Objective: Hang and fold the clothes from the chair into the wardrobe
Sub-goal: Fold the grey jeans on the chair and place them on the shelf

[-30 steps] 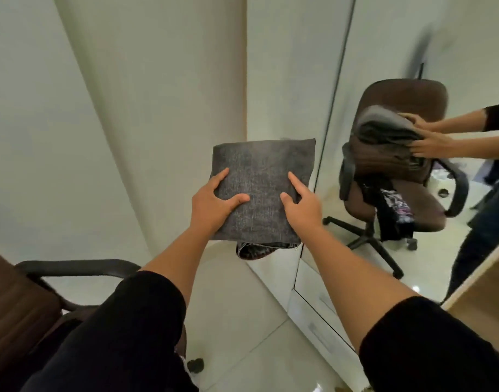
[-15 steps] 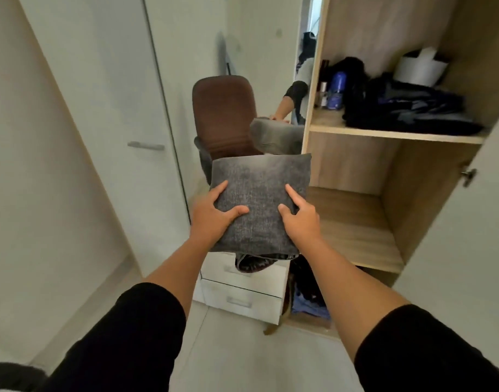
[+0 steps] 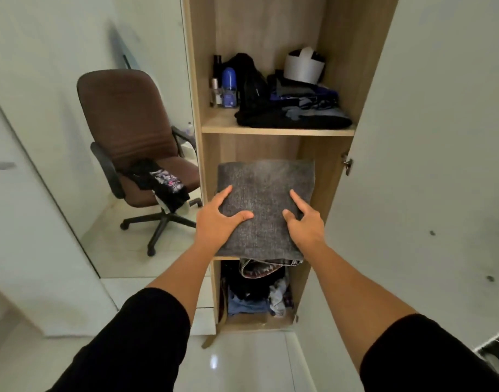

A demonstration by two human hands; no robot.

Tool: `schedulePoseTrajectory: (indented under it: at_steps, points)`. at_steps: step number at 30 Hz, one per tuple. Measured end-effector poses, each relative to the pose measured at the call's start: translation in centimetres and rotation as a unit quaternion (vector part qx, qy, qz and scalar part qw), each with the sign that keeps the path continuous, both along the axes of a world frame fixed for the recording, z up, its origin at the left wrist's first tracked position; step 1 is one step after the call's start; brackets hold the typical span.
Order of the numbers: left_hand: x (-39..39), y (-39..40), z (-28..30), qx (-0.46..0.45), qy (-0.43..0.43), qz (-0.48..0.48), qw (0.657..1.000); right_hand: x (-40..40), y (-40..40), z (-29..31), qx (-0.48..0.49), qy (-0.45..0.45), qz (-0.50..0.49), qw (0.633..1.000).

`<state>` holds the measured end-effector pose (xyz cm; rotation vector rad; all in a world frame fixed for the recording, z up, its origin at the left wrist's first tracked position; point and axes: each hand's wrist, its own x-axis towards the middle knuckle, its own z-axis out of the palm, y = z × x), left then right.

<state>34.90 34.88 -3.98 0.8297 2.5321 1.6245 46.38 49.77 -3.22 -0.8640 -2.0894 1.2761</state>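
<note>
Folded dark grey jeans point(image 3: 265, 205) are held flat in front of the wardrobe's middle compartment, at about shelf height. My left hand point(image 3: 218, 222) grips their left edge, thumb on top. My right hand point(image 3: 306, 222) grips the right edge the same way. The open wooden wardrobe point(image 3: 205, 142) stands straight ahead; its middle shelf is hidden behind the jeans. In the mirror on the left I see the brown office chair point(image 3: 129, 117) with a dark printed garment point(image 3: 163, 182) draped over its seat.
The upper shelf point(image 3: 276, 131) holds dark folded clothes, bottles and a white cap. Loose clothes are heaped in the bottom compartment point(image 3: 254, 298). The white wardrobe door point(image 3: 426, 165) stands open on the right. A light tiled floor lies below.
The view has swung right from the mirror to face the open wardrobe. The jeans, held in both hands, have moved up to the middle compartment.
</note>
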Motion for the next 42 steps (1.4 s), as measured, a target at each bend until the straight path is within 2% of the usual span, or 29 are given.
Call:
schedulePoseTrajectory:
  at_steps: [9, 19, 26, 33, 42]
  points:
    - [-4.5, 8.0, -8.1, -0.001, 0.011, 0.002, 1.000, -4.2, 8.6, -8.2, 0.007, 0.010, 0.009, 1.000]
    - [-10.0, 13.7, -19.3, 0.051, 0.126, -0.005, 0.991, -10.3, 14.7, -20.6, 0.055, 0.121, 0.013, 0.991]
    - [-12.0, 15.1, -25.7, 0.095, 0.183, -0.001, 0.978, -12.5, 16.6, -27.0, 0.091, 0.191, 0.031, 0.977]
    - [-15.3, 17.0, -26.4, 0.077, 0.177, -0.003, 0.981, -16.3, 18.6, -28.2, 0.088, 0.189, 0.036, 0.977]
    - [-26.2, 25.0, -26.6, 0.050, 0.133, -0.008, 0.990, -27.0, 25.9, -28.3, 0.069, 0.132, 0.018, 0.989]
